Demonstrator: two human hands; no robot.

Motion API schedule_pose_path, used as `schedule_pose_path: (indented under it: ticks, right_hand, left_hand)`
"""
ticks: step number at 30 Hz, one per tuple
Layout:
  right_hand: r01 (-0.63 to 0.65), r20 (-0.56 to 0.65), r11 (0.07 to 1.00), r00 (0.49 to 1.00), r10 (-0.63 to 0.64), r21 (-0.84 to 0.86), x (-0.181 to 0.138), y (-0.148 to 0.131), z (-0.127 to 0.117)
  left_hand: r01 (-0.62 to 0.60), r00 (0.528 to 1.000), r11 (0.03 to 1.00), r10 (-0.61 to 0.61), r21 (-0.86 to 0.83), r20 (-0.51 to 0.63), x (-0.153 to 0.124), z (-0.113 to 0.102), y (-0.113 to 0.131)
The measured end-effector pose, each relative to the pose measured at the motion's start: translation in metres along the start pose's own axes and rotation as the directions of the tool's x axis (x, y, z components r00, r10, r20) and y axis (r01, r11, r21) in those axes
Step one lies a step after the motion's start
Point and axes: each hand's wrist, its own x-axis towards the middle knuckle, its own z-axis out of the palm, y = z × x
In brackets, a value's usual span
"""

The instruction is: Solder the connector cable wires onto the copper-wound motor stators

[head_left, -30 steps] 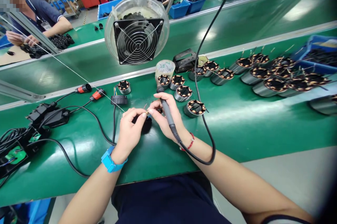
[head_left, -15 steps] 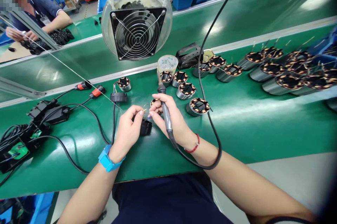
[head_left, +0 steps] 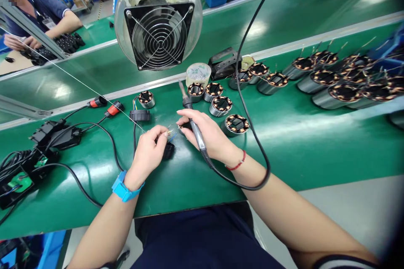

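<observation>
My left hand [head_left: 148, 151] pinches thin wire ends over a small black part [head_left: 168, 150] on the green bench [head_left: 195, 176]. A fine solder wire [head_left: 78, 80] runs down from the upper left to its fingertips. My right hand [head_left: 206, 134] grips a black soldering iron [head_left: 189, 107], whose tip points up and away and whose cable [head_left: 249, 105] loops off to the right. That hand's fingertips rest by a small motor stator [head_left: 182, 126] just right of the left hand.
A fume fan [head_left: 158, 18] hangs above the bench. Several copper-wound stators [head_left: 221, 105] stand behind my hands, and more [head_left: 331, 88] lie at the right. A plastic cup [head_left: 198, 73], black connectors and cables [head_left: 53, 134] sit left. Another person [head_left: 34, 12] works at the far bench.
My right hand has drawn back from the left, swinging the iron's tip further up and left. My left hand stays pinched on the wires. The view has shifted slightly.
</observation>
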Motion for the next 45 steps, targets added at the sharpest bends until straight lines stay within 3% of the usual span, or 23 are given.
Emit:
schedule_pose_path:
  ticks: [10, 17, 20, 25, 31, 36, 45]
  right_hand:
    - [-0.026, -0.018, 1.000, 1.000, 0.026, 0.003, 0.013, 0.000, 0.030]
    - [-0.051, -0.213, 0.987, 0.974, 0.083, 0.152, 0.001, -0.017, 0.023]
    - [-0.025, -0.154, 0.994, 0.987, 0.042, 0.111, 0.000, -0.021, 0.022]
    - [-0.006, -0.024, 1.000, 1.000, 0.006, 0.015, -0.001, -0.021, 0.020]
    - [0.022, -0.109, 0.997, 0.994, -0.013, 0.076, -0.002, -0.021, 0.019]
    - [0.072, -0.085, 0.996, 0.994, -0.068, 0.047, -0.001, -0.017, 0.019]
    - [0.048, -0.072, 0.995, 0.997, -0.042, 0.085, -0.002, -0.017, 0.015]
  left_hand:
    - [-0.064, 0.997, 0.993, 0.067, 0.094, -0.028, 0.005, -0.006, -0.001]
    - [-0.072, 0.996, 0.992, 0.077, 0.108, -0.037, 0.002, -0.005, 0.001]
    - [-0.079, 0.995, 0.992, 0.084, 0.094, -0.048, 0.000, -0.005, 0.001]
    - [-0.066, 0.995, 0.996, 0.061, -0.066, -0.075, -0.001, -0.005, 0.001]
    - [-0.083, 0.996, 0.996, 0.082, -0.020, -0.021, -0.005, -0.005, 0.004]
    - [-0.102, 0.995, 0.993, 0.102, 0.062, 0.007, -0.004, -0.005, 0.005]
    - [-0.123, 0.992, 0.989, 0.120, 0.086, 0.035, -0.005, -0.007, 0.005]
